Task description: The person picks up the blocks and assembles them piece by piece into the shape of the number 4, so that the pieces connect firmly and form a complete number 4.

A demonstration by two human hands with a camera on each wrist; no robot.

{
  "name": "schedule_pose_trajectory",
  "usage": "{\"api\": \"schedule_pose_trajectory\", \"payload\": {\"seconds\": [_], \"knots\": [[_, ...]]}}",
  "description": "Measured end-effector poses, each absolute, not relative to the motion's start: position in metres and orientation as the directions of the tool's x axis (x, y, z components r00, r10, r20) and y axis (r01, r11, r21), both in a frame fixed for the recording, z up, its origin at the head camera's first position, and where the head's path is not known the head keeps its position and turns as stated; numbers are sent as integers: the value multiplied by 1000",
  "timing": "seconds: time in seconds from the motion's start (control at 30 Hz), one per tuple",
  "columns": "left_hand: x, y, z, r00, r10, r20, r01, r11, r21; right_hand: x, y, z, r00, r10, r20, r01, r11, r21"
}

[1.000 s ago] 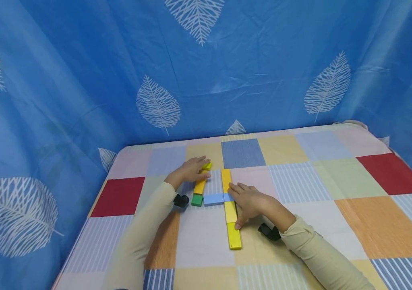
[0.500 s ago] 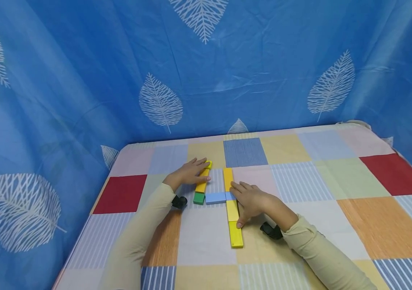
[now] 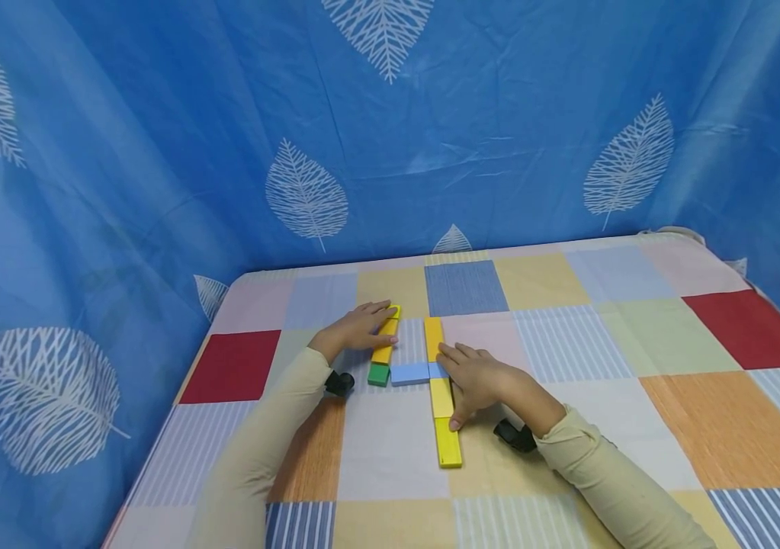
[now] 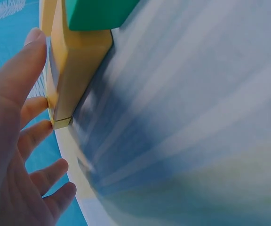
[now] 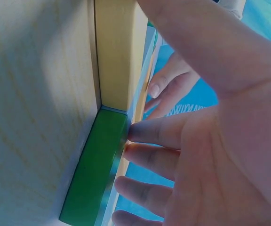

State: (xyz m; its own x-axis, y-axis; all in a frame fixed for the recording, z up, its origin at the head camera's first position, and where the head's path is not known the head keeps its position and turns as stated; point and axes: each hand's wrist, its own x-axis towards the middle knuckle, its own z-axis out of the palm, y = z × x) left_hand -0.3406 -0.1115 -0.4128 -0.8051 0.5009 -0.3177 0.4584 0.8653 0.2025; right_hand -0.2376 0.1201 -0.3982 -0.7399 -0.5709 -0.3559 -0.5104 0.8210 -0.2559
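Note:
Flat blocks form two columns joined by a light blue block (image 3: 409,374). My left hand (image 3: 361,328) rests by the left column, with fingertips at its orange block (image 3: 384,352) and the yellow block (image 3: 395,312) above. A green block (image 3: 379,374) ends that column. My right hand (image 3: 479,381) lies along the right column, fingers spread. Its orange block (image 3: 434,339), pale yellow block (image 3: 441,399) and yellow block (image 3: 448,446) show in the head view. In the right wrist view, fingertips touch a green block (image 5: 95,169), hidden from the head view by my right hand.
A patchwork cloth (image 3: 390,465) covers the table. Blue leaf-print curtains (image 3: 499,137) hang behind it and along both sides. Black wrist cameras (image 3: 515,436) sit under both wrists, close to the cloth.
The head view shifts slightly. In the left column, the orange and yellow blocks under my left hand look a little straighter in line. My right hand stays where it was on the right column.

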Motion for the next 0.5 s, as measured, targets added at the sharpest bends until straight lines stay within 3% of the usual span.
{"api": "schedule_pose_trajectory", "payload": {"seconds": [0.5], "knots": [[-340, -110, -415, -820, 460, -340, 415, 887, 200, -238, 121, -399, -734, -578, -357, -521, 816, -249]]}}
